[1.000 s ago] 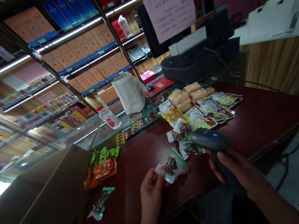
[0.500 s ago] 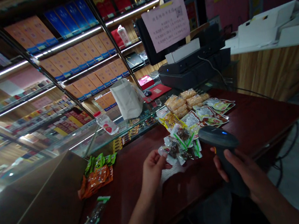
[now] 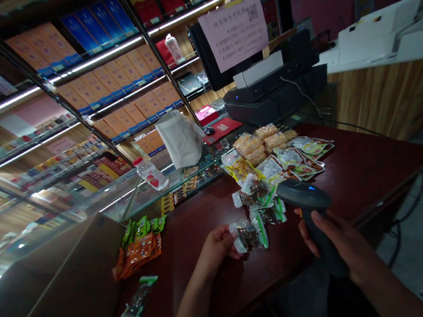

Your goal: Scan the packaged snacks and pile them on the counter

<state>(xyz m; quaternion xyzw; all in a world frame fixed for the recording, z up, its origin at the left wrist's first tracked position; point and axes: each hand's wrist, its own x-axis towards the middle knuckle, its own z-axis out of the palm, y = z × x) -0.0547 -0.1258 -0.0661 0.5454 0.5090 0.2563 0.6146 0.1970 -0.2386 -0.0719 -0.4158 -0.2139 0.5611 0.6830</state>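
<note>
Your left hand (image 3: 216,250) pinches a green-zip pouch (image 3: 249,236), presumably steadying it; your right hand (image 3: 336,235) grips a barcode scanner (image 3: 304,195) near the front edge of the counter (image 3: 368,164).

A pink sheet (image 3: 235,31) on the monitor (image 3: 209,68) reads "200元" and "500元" amid blurred Chinese lines. Its upper-right corner bears a QR code (image 3: 252,13).

The left hand (image 3: 222,244) had drawn back from the heap of clear snack packets (image 3: 251,198) it was up against half a second earlier. I saw its own packet (image 3: 249,237) now lower, nearer the bench's (image 3: 370,161) front edge, green strip (image 3: 262,229) turned rightward. The barcode scanner (image 3: 305,195) had edged slightly left.
</note>
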